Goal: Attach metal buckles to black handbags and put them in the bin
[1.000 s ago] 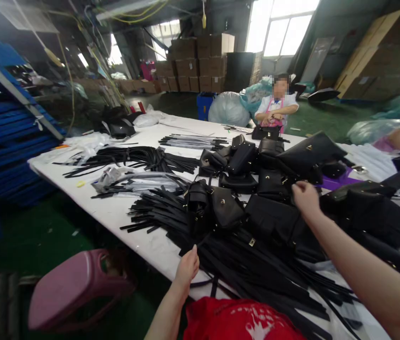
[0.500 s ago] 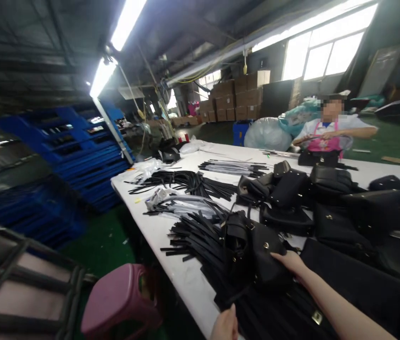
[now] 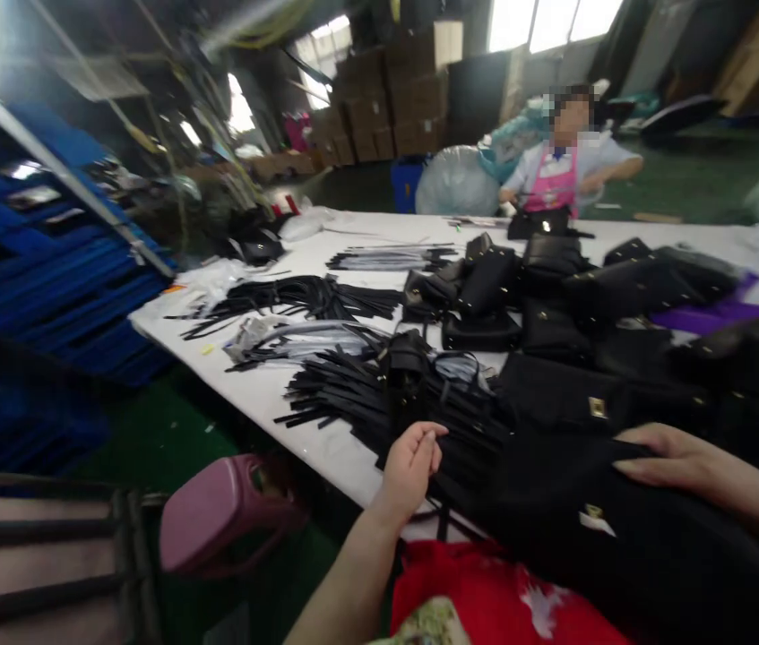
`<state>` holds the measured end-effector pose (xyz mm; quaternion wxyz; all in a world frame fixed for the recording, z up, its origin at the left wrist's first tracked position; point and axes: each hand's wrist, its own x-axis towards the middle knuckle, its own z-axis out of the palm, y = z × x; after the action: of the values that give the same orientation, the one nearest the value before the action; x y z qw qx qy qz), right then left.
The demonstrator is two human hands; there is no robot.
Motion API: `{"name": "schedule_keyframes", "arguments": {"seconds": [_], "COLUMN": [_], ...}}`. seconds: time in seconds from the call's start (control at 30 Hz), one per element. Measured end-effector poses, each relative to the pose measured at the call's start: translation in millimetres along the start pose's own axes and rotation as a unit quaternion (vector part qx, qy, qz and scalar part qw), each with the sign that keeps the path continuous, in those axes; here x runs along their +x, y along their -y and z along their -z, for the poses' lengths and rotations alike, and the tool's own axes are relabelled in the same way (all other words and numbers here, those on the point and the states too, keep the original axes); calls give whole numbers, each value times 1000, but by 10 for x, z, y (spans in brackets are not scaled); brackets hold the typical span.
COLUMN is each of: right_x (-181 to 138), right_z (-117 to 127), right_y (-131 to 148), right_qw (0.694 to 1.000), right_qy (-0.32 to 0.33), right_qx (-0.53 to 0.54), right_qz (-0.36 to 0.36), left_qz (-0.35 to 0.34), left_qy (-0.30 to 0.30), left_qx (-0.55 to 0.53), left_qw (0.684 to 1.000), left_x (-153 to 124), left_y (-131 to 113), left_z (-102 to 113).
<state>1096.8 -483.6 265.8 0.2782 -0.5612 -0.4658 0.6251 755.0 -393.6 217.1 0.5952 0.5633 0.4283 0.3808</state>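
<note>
My right hand (image 3: 671, 457) pinches the edge of a large black bag (image 3: 554, 528) between thumb and fingers. The bag has gold-coloured metal fittings and lies tilted at the near edge of the table, close to my body. To its left, my left hand (image 3: 412, 461) is closed, thumb against curled fingers, above the ends of a pile of black straps (image 3: 345, 385); whatever is in it, if anything, I cannot make out. Just beyond it stands a small black bag (image 3: 409, 376) on the straps.
Several more black bags (image 3: 487, 278) cover the table's right side. Bundles of wrapped straps (image 3: 325, 340) lie on the white table (image 3: 251, 385). A pink stool (image 3: 201, 520) is at left, below the table. Across the table a person (image 3: 557, 175) in a pink apron handles a black bag.
The view has turned right and down. My right hand has gone from a small black bag to the larger one near my body. My left hand has risen further into view.
</note>
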Motion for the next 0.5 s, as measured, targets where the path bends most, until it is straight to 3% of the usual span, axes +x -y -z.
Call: {"name": "schedule_keyframes", "arguments": {"seconds": [0.03, 0.1, 0.2, 0.33, 0.5], "right_x": [-39, -30, 2, -48, -33], "right_z": [-151, -394, -589, -675, -727], "right_y": [-58, -189, -347, -369, -311], "right_qw": [997, 976, 939, 933, 935], "right_qy": [12, -33, -98, -76, -60], "right_qx": [76, 211, 324, 349, 348], "right_qz": [-24, -52, -59, -53, -40], "left_qz": [-20, -74, -145, -250, -343], "left_qy": [26, 78, 153, 219, 245], "left_qx": [35, 115, 213, 306, 352], "left_qw": [999, 987, 954, 892, 836], "left_x": [-20, -76, -200, -321, -337], "left_y": [-71, -180, -283, -312, -312], "left_z": [-74, -219, -415, -594, -667]}}
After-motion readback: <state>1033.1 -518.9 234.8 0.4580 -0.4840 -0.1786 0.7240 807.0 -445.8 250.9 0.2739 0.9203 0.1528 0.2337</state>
